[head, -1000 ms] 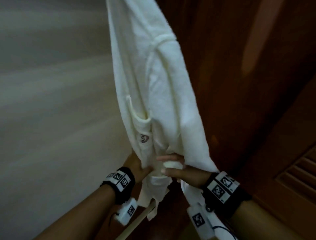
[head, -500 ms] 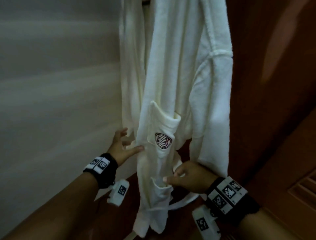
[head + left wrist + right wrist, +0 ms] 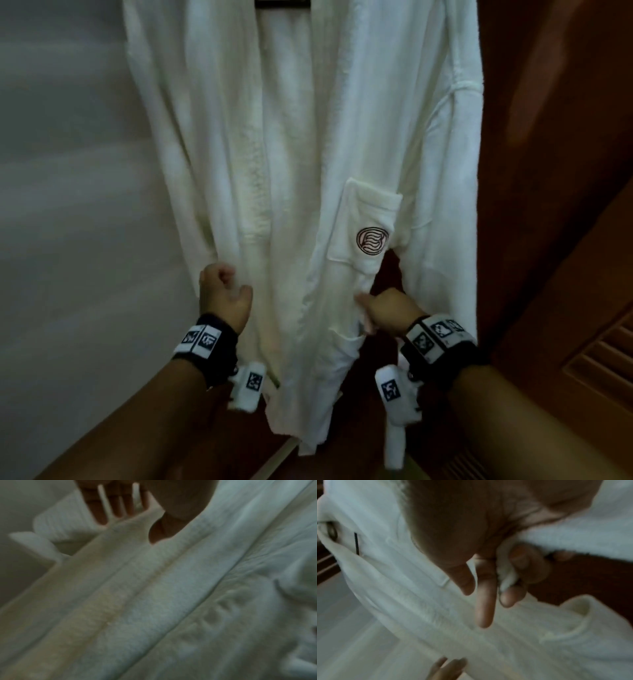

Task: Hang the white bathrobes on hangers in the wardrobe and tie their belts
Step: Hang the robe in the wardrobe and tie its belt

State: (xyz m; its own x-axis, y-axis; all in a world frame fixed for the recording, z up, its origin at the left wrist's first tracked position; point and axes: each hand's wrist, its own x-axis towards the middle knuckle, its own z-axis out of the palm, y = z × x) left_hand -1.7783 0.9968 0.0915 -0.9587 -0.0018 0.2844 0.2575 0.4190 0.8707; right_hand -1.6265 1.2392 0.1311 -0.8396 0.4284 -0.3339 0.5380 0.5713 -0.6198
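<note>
Head view: white bathrobe (image 3: 301, 144) hangs from a dark hanger (image 3: 282, 2) above both hands, its front open. Left hand (image 3: 224, 294) reaches behind the left panel edge; whether its fingers grip the cloth cannot be told. Right hand (image 3: 387, 308), below the crested pocket (image 3: 368, 222), clenches a bunch of cloth, index finger straight, likely so each side can be drawn together for tying. Belt not clearly identifiable.

The bathrobe (image 3: 301, 144) is showing plain white, its chest pocket (image 3: 368, 222) above the right fingers (image 3: 483, 601) carrying a dark red swirl emblem (image 3: 372, 241). The wristbands (image 3: 205, 346) are showing black with 2 black-and-white square-patterned tags each. The wardrobe wood (image 3: 565, 171) is glowing reddish brown.
</note>
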